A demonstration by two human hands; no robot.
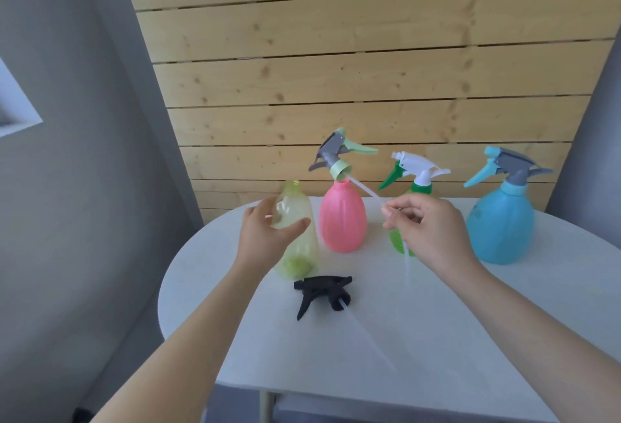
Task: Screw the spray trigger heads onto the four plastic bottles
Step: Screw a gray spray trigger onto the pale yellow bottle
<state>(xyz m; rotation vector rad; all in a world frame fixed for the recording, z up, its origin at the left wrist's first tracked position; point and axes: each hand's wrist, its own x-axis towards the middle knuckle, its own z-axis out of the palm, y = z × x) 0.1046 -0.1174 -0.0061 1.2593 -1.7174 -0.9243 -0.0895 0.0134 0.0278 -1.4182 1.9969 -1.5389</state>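
Left hand: wrapped round the upper part of the yellow-green bottle, thumb on the near side, fingers seen through the clear plastic; a firm grip.
Yellow-green bottle: neck open and bare, leaning left, its base near the bench; whether it touches cannot be told.
Right hand: grip pinched together on the thin white dip tube, fingertips curled in tight at the tube's lower end.
Grey and pale green trigger head: up in the air, tilted, its collar just above the mouth of the pink bottle, hanging off that pinched tube.
Pink bottle: upright on the bench, no head on it yet.
Green bottle: mostly behind the right hand, white and green head sitting on it.
Blue bottle: far right, blue and grey head in place.
Black trigger head: lying loose on the bench in front of the yellow-green bottle, its clear tube trailing toward the person.
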